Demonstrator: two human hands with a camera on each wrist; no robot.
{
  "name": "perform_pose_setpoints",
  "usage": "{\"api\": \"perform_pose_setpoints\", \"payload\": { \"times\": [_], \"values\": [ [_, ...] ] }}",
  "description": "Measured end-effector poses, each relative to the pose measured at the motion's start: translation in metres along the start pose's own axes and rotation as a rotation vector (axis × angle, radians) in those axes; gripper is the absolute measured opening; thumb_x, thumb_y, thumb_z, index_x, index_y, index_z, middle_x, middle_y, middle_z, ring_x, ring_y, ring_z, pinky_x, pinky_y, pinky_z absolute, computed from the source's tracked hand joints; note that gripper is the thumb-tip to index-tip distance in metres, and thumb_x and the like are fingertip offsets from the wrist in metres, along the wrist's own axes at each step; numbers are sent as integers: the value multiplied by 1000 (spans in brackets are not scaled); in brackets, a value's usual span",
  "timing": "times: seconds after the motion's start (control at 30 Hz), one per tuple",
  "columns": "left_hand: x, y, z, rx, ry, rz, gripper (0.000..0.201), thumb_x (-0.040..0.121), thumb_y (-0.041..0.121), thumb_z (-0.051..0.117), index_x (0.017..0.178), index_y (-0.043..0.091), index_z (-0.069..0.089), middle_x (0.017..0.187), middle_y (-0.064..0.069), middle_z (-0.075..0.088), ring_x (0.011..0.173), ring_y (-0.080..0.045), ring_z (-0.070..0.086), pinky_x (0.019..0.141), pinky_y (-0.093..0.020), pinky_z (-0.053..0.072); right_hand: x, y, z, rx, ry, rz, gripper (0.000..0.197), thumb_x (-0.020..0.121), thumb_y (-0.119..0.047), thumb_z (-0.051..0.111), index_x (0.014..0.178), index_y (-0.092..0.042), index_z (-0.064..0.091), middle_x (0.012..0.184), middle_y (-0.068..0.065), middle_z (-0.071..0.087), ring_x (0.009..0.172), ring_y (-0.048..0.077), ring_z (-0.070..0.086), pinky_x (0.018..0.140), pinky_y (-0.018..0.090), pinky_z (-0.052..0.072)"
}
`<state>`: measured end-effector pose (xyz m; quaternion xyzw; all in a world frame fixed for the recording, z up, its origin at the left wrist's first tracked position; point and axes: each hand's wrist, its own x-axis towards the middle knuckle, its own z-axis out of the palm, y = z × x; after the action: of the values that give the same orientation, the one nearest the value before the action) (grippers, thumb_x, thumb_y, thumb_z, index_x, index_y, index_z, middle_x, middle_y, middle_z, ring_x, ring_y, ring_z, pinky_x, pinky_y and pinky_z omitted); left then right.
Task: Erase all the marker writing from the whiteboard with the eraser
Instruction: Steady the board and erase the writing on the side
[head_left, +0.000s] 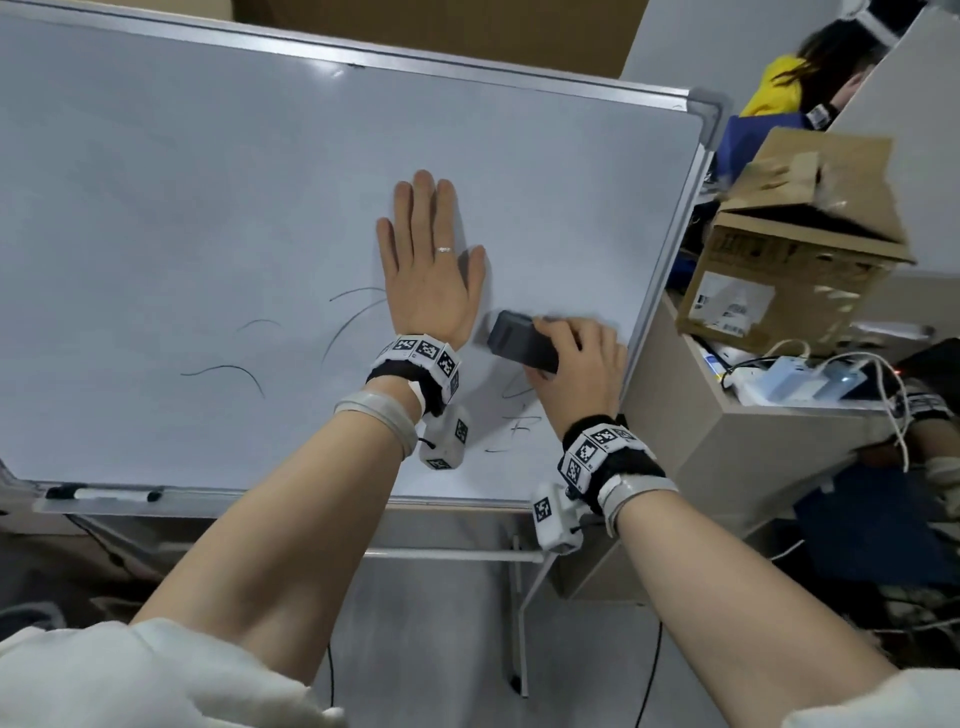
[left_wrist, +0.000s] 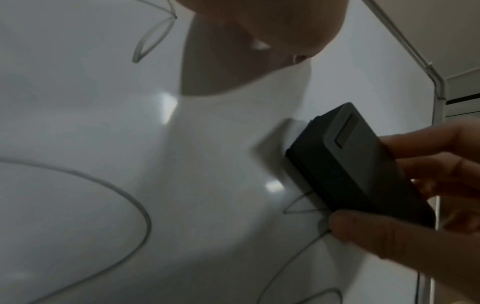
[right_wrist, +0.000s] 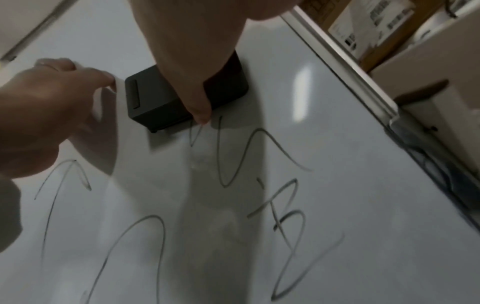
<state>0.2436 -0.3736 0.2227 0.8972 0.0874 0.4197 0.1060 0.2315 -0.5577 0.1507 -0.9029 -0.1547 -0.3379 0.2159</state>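
Note:
A large whiteboard (head_left: 208, 208) on a stand fills the head view. Black marker strokes (head_left: 234, 371) curve across its lower part, and more writing (right_wrist: 288, 218) shows below the eraser in the right wrist view. My left hand (head_left: 428, 260) lies flat on the board with straight fingers, beside the eraser. My right hand (head_left: 576, 364) grips a dark grey block eraser (head_left: 522, 340) and holds it against the board near the right edge. The eraser (left_wrist: 358, 164) is pinched between thumb and fingers in the left wrist view, and the eraser (right_wrist: 155, 98) shows under the thumb in the right wrist view.
A marker (head_left: 104, 493) lies on the tray along the board's bottom edge. Right of the board stands a beige cabinet (head_left: 727, 441) with a cardboard box (head_left: 789, 260), a power strip and cables. A person in yellow (head_left: 810, 73) sits behind at the far right.

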Motion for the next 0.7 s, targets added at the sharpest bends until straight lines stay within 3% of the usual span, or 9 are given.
{"api": "perform_pose_setpoints", "payload": {
  "times": [0.2, 0.3, 0.43, 0.53, 0.7],
  "values": [
    [0, -6, -2, 22, 7, 29, 65, 99, 34, 44, 157, 11, 25, 165, -9, 17, 153, -29, 13, 124, -50, 11, 48, -7, -24, 33, 161, 215, 55, 69, -28, 85, 120, -29, 63, 119, 3, 60, 113, 30, 51, 97, 38, 32],
    [0, -7, 1, 20, 6, 36, 66, 99, 34, 45, 156, 10, 25, 165, -9, 17, 153, -29, 13, 125, -49, 8, 42, -5, -18, 20, 133, 177, 56, 69, -28, 85, 120, -28, 63, 117, 4, 60, 110, 30, 51, 98, 39, 34],
    [-5, -10, 9, 32, -8, 31, 66, 99, 35, 45, 156, 8, 26, 164, -10, 19, 153, -30, 14, 125, -47, 6, 13, 2, 2, -3, 28, 112, 52, 68, -29, 83, 117, -30, 64, 110, 1, 58, 102, 30, 50, 88, 42, 42],
    [-20, -13, 18, 51, -47, 30, 67, 98, 36, 44, 156, 7, 26, 164, -9, 19, 153, -29, 15, 125, -46, 4, -8, 6, 16, -33, -24, 28, 50, 68, -29, 83, 115, -29, 65, 109, 2, 59, 102, 30, 51, 86, 41, 40],
    [-43, -15, 24, 77, -74, 38, 65, 98, 30, 45, 156, 7, 26, 164, -8, 20, 153, -27, 16, 126, -47, 6, -14, 9, 20, 4, -24, 18, 48, 69, -26, 81, 114, -27, 65, 110, 4, 58, 103, 31, 50, 86, 39, 35]
  ]
}}
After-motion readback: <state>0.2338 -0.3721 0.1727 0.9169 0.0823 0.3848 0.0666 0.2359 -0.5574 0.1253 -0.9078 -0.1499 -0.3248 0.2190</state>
